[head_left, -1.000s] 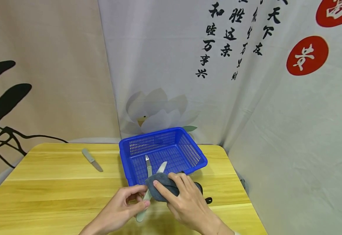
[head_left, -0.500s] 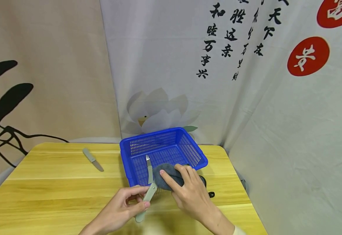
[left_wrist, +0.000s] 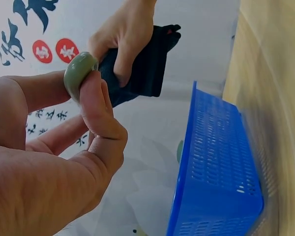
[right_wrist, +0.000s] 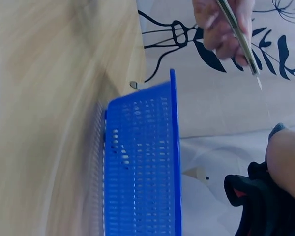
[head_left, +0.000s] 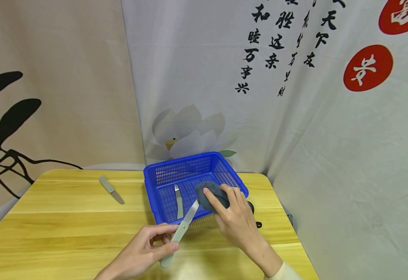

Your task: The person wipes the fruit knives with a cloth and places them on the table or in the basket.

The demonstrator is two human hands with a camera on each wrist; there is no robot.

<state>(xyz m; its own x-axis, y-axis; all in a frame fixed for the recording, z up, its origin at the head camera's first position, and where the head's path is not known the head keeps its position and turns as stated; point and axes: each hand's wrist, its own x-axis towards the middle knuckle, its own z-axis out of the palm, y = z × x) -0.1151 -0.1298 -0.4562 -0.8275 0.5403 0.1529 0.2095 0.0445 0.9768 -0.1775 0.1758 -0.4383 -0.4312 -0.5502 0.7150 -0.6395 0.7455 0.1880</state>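
My left hand (head_left: 146,249) pinches the pale green handle of a knife (head_left: 179,235) between thumb and fingers. The blade points up and away, over the near rim of the basket. A dark grey cloth (head_left: 211,194) is gripped in my right hand (head_left: 237,217), beside the blade tip; whether they touch I cannot tell in the head view. In the right wrist view a small gap shows between the knife (right_wrist: 238,37) and the cloth (right_wrist: 275,206), which hangs in black folds with a bit of red. The left wrist view shows the handle's rounded end (left_wrist: 78,71).
A blue plastic basket (head_left: 148,194) stands behind my hands. Inside it lies a small fork (head_left: 179,202) with a pale handle. Another knife (head_left: 112,190) lies on the wooden table (head_left: 67,233) at the left. A printed curtain (head_left: 189,77) hangs behind.
My right hand has drawn the cloth up and to the right along the blade, uncovering it. The left hand has stayed almost still with the knife.
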